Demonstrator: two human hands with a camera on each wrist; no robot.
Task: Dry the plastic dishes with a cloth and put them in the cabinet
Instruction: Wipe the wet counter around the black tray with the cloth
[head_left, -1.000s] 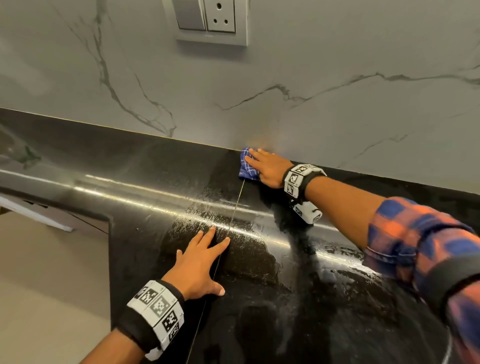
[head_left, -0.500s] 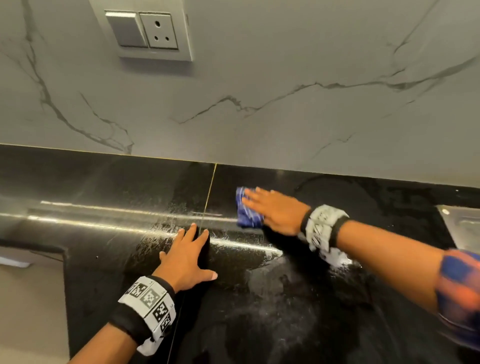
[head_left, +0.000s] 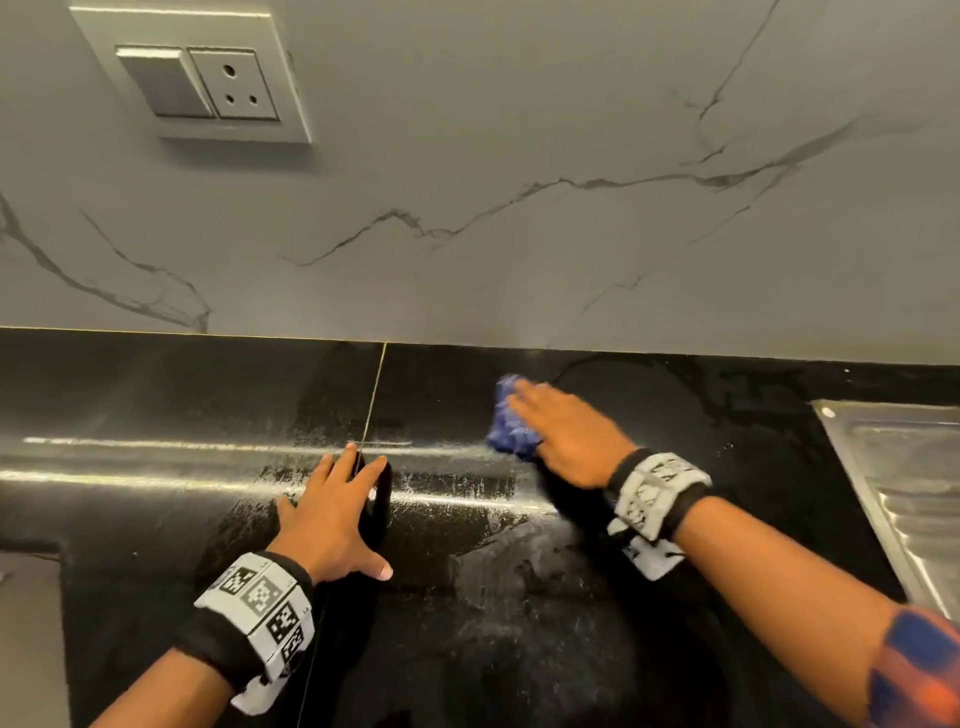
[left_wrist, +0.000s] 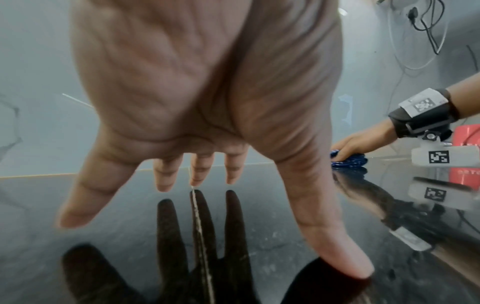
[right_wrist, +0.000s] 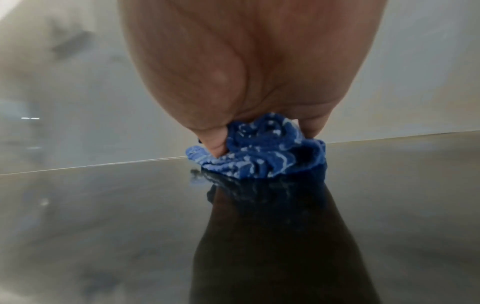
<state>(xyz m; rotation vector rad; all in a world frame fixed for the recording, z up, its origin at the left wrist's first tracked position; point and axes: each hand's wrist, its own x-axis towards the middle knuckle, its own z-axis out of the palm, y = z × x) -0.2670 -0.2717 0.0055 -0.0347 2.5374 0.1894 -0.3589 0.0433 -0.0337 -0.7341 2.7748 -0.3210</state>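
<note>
Pressing our left hand (head_left: 332, 519) flat, fingers spread, on the wet black counter (head_left: 156, 493), we held with our right hand (head_left: 569, 436) farther back a bunched blue white-flecked cloth (head_left: 506, 431) near the marble wall (head_left: 519, 208).

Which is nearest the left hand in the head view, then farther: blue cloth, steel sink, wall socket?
1. Crumpled blue cloth, just to its right, under the right hand.
2. Grey wall socket plate, up on the marble wall.
3. Steel sink drainboard, far right edge.
</note>
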